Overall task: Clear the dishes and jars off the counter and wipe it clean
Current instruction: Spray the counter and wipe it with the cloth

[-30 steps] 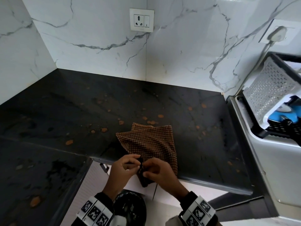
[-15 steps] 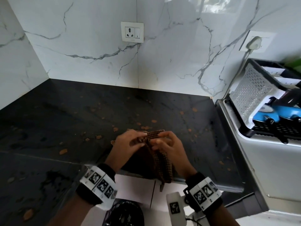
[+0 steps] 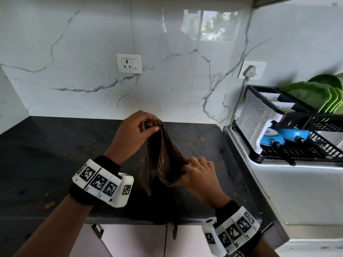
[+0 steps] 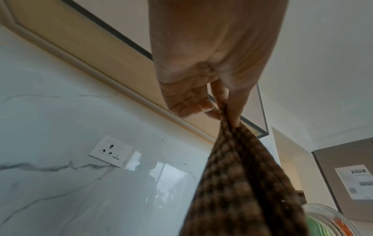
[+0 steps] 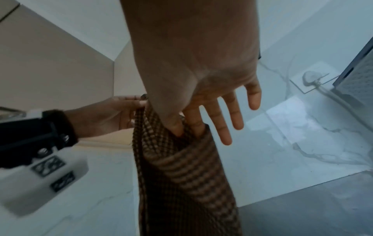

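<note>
Above desk (image 3: 55,164) centre, off the surface | checked cloth (image 3: 163,154), hanging folded | left hand (image 3: 133,134) pinching top corner at 12 o'clock | right hand (image 3: 198,175) pinching lower fold at 4 o'clock, spare fingers (image 5: 236,118) straight | step judged: dishes cleared, cloth being readied | next: lay flat, wipe orange spots (image 3: 202,139).

I'm in a home kitchen: a dark stone surface (image 3: 55,164) in a corner, glossy white marble wall (image 3: 83,43) with a socket (image 3: 129,63), cupboard doors (image 3: 133,240) below, and right, a dish rack (image 3: 289,140) holding green plates (image 3: 319,93).
</note>
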A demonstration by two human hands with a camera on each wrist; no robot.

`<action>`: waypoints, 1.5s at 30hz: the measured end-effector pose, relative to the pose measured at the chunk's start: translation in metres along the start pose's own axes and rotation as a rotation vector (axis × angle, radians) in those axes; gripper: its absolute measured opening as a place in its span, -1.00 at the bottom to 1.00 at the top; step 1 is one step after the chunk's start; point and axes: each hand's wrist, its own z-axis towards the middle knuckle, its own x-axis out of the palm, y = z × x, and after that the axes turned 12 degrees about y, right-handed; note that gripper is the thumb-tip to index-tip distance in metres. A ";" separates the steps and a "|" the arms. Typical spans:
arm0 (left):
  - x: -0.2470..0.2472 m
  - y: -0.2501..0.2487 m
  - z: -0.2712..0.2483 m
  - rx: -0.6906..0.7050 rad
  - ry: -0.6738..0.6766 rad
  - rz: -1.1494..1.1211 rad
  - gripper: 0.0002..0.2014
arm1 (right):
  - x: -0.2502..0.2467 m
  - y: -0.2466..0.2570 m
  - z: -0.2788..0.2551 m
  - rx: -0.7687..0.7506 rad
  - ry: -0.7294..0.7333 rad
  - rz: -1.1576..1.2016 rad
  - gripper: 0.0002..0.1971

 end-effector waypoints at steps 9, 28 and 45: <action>-0.019 -0.009 0.003 0.034 -0.025 -0.106 -0.71 | -0.034 -0.031 0.008 -0.052 0.080 0.076 -0.89; -0.021 0.025 0.015 -0.066 0.126 -0.245 -0.72 | -0.134 -0.083 -0.006 -0.129 0.207 0.819 -0.84; 0.011 0.026 0.012 -0.072 0.132 -0.213 -0.83 | -0.116 -0.114 -0.003 0.008 0.030 0.757 -0.85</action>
